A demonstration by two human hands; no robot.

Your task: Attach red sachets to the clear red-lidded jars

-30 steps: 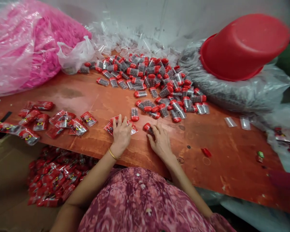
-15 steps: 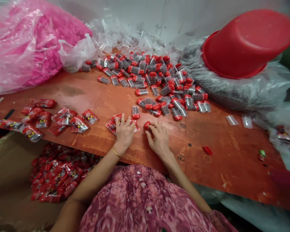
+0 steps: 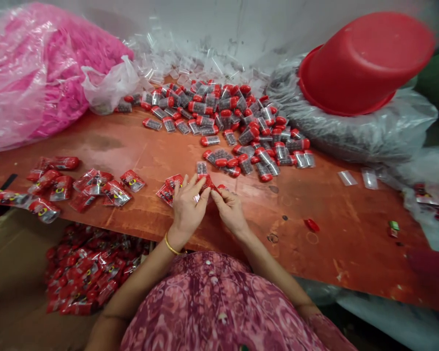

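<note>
My left hand (image 3: 190, 204) is closed on a small red printed pouch (image 3: 206, 182), thumb toward the right. My right hand (image 3: 229, 207) meets it, thumb and finger pinching the pouch's right edge. A red-capped end of a capsule (image 3: 222, 187) shows just behind my right fingers; whether they also hold it I cannot tell. Flat red pouches (image 3: 165, 194) lie on the table left of my left hand, partly under its fingers. Just beyond my hands stands a clear tube of dark beads (image 3: 202, 168), its lower end hidden.
Many red-capped tubes (image 3: 208, 107) are heaped further back, with clear empty tubes (image 3: 205, 61) behind. Filled pouches (image 3: 113, 192) lie left; more fill a box (image 3: 84, 273) below the edge. A pink bag (image 3: 40, 73) and red tub (image 3: 369, 63) flank the table (image 3: 336, 258).
My hands have come together. My left hand has lifted a pouch from the flat ones, and my right hand has moved slightly left to pinch its edge. The view has shifted a little.
</note>
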